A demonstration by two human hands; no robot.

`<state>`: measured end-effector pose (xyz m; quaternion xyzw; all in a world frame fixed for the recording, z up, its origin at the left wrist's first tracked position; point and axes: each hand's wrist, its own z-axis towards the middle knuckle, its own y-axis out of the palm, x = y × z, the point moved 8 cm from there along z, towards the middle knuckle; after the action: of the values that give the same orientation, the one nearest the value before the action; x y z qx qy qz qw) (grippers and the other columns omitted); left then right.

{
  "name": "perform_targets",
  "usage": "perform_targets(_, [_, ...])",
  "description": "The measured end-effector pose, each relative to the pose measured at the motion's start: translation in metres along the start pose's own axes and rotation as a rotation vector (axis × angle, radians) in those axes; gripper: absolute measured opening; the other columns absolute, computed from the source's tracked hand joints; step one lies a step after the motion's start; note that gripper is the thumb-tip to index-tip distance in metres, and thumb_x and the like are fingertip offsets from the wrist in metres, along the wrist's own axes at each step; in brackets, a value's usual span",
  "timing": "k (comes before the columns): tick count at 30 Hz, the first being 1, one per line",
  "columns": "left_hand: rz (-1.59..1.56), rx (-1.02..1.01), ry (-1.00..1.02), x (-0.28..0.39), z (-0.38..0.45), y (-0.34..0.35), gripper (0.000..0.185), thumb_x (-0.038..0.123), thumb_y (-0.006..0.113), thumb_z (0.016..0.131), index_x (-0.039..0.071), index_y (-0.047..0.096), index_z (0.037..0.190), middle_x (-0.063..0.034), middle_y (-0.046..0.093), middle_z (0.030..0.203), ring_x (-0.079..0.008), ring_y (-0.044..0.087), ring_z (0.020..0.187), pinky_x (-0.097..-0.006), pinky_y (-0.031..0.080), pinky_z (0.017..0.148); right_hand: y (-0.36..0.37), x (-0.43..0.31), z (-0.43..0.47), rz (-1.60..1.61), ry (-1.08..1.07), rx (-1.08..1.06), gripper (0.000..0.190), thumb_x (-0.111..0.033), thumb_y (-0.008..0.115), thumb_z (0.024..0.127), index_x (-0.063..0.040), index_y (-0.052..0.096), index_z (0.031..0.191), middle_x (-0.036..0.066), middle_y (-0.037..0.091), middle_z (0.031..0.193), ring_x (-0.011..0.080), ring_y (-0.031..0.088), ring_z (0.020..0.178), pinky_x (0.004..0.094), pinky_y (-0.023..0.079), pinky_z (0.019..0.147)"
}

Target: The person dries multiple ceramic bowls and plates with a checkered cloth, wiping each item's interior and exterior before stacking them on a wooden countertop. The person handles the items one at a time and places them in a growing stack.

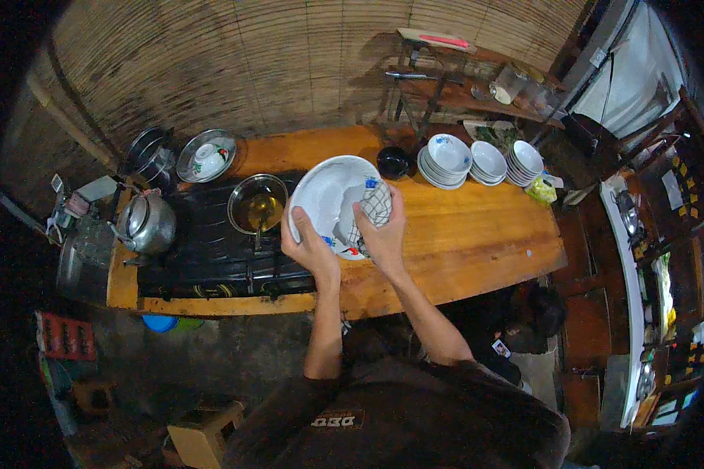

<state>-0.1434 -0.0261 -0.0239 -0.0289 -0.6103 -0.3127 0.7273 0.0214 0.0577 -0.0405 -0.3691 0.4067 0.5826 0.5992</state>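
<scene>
Above the wooden table (475, 217), a large white bowl (317, 193) with blue and red decoration is tilted towards me. My left hand (312, 249) grips its left rim, thumb on the inside. In my right hand (385, 231) is a checked cloth (378, 206), pressed against the inner right side of the bowl. Just left of the bowl, a metal pan (234, 202) of yellowish liquid with a ladle (259, 228) stands on the black stove (193, 246).
Stacked white bowls (446, 158) and a small black bowl (393, 162) stand at the back right. A metal kettle (149, 223) sits at the left, with a patterned bowl (208, 158) in a metal dish behind. A bamboo blind (258, 70) hangs beyond the table.
</scene>
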Motion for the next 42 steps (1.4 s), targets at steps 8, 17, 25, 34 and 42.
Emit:
perform_targets(8, [-0.089,0.157,-0.119,-0.026,0.009,-0.017,0.051,0.04,0.048,0.104,-0.006,0.056,0.126,-0.0181,0.062,0.12,-0.0246,0.059,0.108,-0.0377,0.045,0.095,-0.06,0.044,0.002,-0.383,0.139,-0.232,0.065,-0.014,0.079,0.079,-0.005,0.046,0.135,0.019,0.064,0.117,0.0274,0.065,0.105,0.0351,0.051,0.09])
perform_targets(17, [-0.124,0.059,-0.339,-0.066,0.006,0.0,0.058,0.042,0.044,0.105,-0.006,0.049,0.136,-0.0197,0.055,0.132,-0.0284,0.054,0.119,-0.0399,0.039,0.104,-0.119,0.146,-0.019,-0.722,0.27,-0.3,0.089,-0.029,0.082,0.077,-0.011,0.034,0.15,0.029,0.042,0.143,0.0483,0.047,0.127,0.0493,0.042,0.105])
perform_targets(25, [0.0,-0.13,-0.348,-0.082,-0.01,0.046,0.054,0.039,0.043,0.104,-0.008,0.054,0.128,-0.0191,0.062,0.119,-0.0256,0.058,0.11,-0.0361,0.042,0.098,-0.093,0.007,0.003,-0.695,-0.368,-0.335,0.073,-0.015,0.079,0.079,-0.016,0.046,0.144,0.022,0.034,0.15,0.0441,0.032,0.139,0.0534,0.029,0.113])
perform_targets(34, [0.132,-0.512,-0.294,-0.078,-0.049,0.131,0.053,0.037,0.044,0.103,-0.007,0.051,0.132,-0.0163,0.056,0.131,-0.0245,0.053,0.119,-0.0351,0.038,0.104,-0.123,0.013,0.023,-0.746,-0.574,-0.351,0.038,-0.001,0.071,0.071,-0.02,0.07,0.104,-0.005,0.066,0.116,0.0212,0.05,0.129,0.0608,0.012,0.117])
perform_targets(42, [0.618,-0.897,-0.192,-0.128,-0.07,0.131,0.07,0.044,0.055,0.1,-0.002,0.035,0.148,-0.0251,0.043,0.146,-0.0363,0.043,0.135,-0.0406,0.032,0.111,-0.181,0.072,0.087,-0.9,-0.497,-0.188,0.023,-0.002,0.064,0.079,-0.017,0.07,0.095,-0.004,0.071,0.094,0.0215,0.06,0.114,0.0672,0.006,0.114])
